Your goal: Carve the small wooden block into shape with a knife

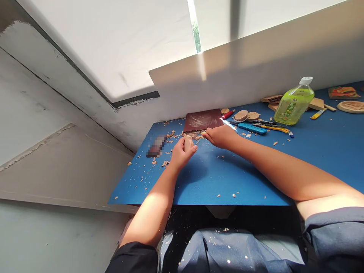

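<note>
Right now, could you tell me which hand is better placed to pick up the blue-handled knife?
The right hand, probably: it is next to the blue-handled knife, while the left hand holds a wood piece.

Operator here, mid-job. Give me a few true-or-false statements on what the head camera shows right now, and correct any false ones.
1. The left hand holds a pale piece of wood. True.
2. The right hand rests on the green bottle. False: it is beside a dark sheet, apart from the bottle.
3. Wood shavings are scattered over the blue work surface. True.
4. The bottle lies on its side. False: it stands upright.
5. Round wooden discs lie beyond the right hand. True.
</note>
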`<state>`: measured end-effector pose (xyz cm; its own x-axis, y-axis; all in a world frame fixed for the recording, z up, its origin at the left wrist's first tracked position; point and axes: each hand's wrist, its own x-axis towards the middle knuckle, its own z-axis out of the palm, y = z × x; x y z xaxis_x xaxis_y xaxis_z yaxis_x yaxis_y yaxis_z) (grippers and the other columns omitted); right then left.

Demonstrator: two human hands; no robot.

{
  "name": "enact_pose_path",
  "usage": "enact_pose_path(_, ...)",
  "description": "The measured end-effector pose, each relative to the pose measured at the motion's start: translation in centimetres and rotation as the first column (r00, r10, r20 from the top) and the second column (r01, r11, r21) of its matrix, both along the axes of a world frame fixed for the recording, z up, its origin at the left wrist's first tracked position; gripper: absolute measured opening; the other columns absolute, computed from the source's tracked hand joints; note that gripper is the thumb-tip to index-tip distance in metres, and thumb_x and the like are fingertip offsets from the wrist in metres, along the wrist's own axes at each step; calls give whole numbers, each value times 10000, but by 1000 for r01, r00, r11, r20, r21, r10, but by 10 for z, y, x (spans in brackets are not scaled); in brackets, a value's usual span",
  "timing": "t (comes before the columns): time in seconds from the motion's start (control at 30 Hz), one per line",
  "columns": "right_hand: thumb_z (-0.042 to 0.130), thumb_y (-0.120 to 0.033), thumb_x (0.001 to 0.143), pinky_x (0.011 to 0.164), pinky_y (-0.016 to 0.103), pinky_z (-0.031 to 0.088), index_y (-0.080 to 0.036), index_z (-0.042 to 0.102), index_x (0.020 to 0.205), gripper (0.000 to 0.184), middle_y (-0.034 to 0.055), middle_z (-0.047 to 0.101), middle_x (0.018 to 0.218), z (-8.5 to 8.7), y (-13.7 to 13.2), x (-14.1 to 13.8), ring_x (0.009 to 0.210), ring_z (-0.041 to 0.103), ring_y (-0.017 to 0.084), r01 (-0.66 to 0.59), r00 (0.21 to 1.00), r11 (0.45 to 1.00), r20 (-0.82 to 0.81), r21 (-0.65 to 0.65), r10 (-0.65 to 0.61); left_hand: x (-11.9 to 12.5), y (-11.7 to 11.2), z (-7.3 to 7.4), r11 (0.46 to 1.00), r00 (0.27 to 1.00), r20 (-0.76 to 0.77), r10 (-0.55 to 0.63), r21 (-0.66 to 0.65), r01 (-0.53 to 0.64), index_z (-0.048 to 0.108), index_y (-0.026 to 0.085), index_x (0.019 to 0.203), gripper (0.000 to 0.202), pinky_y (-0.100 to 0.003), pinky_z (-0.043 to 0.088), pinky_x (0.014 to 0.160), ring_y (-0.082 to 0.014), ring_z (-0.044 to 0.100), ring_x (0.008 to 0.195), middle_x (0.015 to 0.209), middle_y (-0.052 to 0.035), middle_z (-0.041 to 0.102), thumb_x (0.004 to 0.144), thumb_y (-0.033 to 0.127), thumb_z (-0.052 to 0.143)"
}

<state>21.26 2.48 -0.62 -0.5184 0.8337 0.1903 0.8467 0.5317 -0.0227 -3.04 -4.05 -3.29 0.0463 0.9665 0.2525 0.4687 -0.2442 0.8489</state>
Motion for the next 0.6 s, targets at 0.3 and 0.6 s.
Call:
enact_pose_path(0.3, 140, -624, 1172, 797, 328, 441, -228, 733, 1189, 714, 128, 822, 1195, -3, -18, -16, 1049, 765, 285, -254, 964, 954, -124, -161, 235, 3, -2, 3, 995, 994, 43, -98, 22, 97, 663, 189, 1193, 606, -296, 492, 735, -185, 623, 814, 980, -44, 695, 784, 582, 876)
enact_pose_path(0.6, 142, -646, 1157, 829, 380, 480, -156, 701, 1270, 752, 213, 823, 1096, -5, 0, -7, 1011, 792, 359, 11, 999, 1000, -38, -2, -11, 7, 2, 0, 978, 934, 338, -114, -130, 166, 629, 200, 1095, 574, -240, 300, 493, -76, 361, 536, 741, 63, 468, 752, 594, 867)
